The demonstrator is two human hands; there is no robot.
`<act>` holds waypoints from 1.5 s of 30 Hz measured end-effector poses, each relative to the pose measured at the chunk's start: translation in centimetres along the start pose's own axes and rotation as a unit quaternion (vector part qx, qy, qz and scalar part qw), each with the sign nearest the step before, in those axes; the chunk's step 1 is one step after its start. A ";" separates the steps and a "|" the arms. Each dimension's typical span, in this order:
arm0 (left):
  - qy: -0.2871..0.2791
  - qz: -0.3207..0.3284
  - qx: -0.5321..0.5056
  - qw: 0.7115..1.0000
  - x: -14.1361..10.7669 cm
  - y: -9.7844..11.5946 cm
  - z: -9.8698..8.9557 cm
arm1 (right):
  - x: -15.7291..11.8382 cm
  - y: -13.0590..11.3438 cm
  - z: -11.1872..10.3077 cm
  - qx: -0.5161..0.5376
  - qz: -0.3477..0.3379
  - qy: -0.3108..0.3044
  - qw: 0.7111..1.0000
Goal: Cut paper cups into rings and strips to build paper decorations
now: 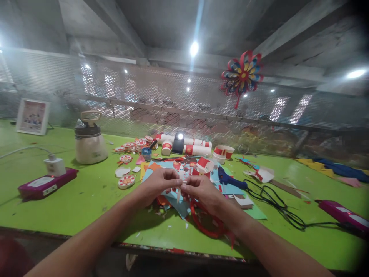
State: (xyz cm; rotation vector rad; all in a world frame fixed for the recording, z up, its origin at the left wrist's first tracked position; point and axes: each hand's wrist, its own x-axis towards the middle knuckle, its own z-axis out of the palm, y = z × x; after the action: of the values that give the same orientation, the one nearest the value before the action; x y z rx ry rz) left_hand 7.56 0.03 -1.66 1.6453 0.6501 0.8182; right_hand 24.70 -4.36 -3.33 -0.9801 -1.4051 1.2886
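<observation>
Over the middle of the green table (95, 204), my left hand (164, 182) and my right hand (201, 190) meet with fingertips pinched on a slim white paper piece (181, 173). It stands roughly upright, and fingers cover part of it. Below the hands lie scraps of light blue paper (183, 207) and orange paper (155, 166). A big red loop (198, 223), perhaps a scissors handle, is partly hidden under my right hand. Cut red-and-white paper cups (205, 165) sit just behind my fingers. To the right rests a dark blue glue gun (232, 181).
Stacked cups (198, 150), a phone (178, 144) with its light on, a blue jar (146, 154) and patterned discs (126, 181) stand farther back. A kettle-like jug (90, 144) and purple power strip (47, 184) are left; a black cable (276, 204) runs right.
</observation>
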 end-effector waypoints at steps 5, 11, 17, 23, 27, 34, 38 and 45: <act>0.009 -0.006 0.008 1.000 -0.1 0.4 0.0 | -0.2 -0.2 -0.2 0.007 0.005 -0.010 1.000; 0.007 -0.024 -0.007 1.000 -0.1 0.3 -0.2 | -0.1 -0.3 -0.3 0.030 0.010 -0.019 0.999; 0.007 -0.026 -0.036 0.999 -0.5 1.1 -0.6 | 0.0 -0.4 -0.3 0.046 0.027 -0.008 0.999; 0.086 0.009 -0.109 0.990 -0.1 0.6 -2.2 | 0.0 -0.9 -0.7 0.056 0.027 0.014 0.998; 0.144 -0.003 -0.071 0.987 0.7 -0.4 -2.8 | 0.2 -0.8 -0.9 0.069 0.031 0.018 0.997; 0.183 -0.011 -0.091 0.979 0.9 -0.1 -2.6 | 0.2 -1.2 -0.9 0.086 0.042 0.026 0.995; 0.189 -0.021 -0.098 0.977 0.8 0.1 -2.6 | 0.0 -1.6 -0.8 0.090 0.044 0.023 0.995; 0.151 -0.053 -0.074 0.984 0.8 0.2 -2.2 | -0.2 -1.8 -0.5 0.090 0.041 0.019 0.995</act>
State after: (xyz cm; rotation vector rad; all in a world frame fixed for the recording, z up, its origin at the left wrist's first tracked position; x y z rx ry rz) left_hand 6.28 1.93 -1.04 1.3522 0.8589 1.0228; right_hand 25.32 -4.61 -1.53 -0.9423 -1.2065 1.4230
